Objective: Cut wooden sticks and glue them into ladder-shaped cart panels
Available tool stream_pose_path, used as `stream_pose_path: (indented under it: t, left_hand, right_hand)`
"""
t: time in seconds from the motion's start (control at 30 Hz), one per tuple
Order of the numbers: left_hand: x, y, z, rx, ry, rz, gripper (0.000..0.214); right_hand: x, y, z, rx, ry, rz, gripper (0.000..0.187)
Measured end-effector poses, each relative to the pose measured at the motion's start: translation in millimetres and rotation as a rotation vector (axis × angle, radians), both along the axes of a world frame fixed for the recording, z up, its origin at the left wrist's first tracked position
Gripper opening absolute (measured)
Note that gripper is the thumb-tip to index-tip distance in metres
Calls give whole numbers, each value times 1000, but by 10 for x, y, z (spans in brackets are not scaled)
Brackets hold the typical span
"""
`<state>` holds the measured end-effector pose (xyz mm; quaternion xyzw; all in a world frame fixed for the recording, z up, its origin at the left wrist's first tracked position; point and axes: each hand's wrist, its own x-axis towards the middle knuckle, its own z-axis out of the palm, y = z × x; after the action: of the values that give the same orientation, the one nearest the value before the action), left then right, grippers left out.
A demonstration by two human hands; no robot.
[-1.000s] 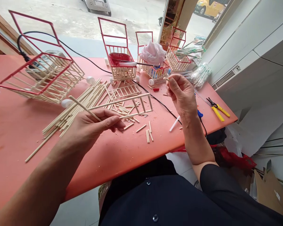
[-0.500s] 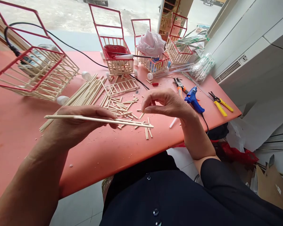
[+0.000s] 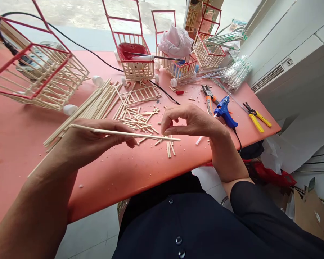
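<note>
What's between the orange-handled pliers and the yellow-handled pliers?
Head view: the blue glue gun lies between the orange-handled pliers and yellow-handled pliers; a thin strip runs behind it.

The head camera looks forward and down (the tabletop [image 3: 110, 178] near).

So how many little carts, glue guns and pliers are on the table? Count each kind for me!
Red-edged carts: 4
Blue glue gun: 1
Orange-handled pliers: 1
Yellow-handled pliers: 1
Total: 7
</note>
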<state>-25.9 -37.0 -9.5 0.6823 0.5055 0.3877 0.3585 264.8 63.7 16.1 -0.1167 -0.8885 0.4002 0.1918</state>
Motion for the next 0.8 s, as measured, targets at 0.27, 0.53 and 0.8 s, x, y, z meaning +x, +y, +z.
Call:
stream_pose_path:
  t: [0.27, 0.53, 0.8]
  left_hand:
    - [-7, 62, -36, 12, 3, -52, 24]
    - [35, 57, -1, -23, 4, -28, 28]
    - [-1, 39, -33, -11, -1, -33, 24]
  right_hand:
    - [-21, -20, 26, -24, -44, 16, 14]
    - [-15, -3, -21, -21, -28, 13, 13]
    - [-4, -4, -21, 5, -50, 3, 14]
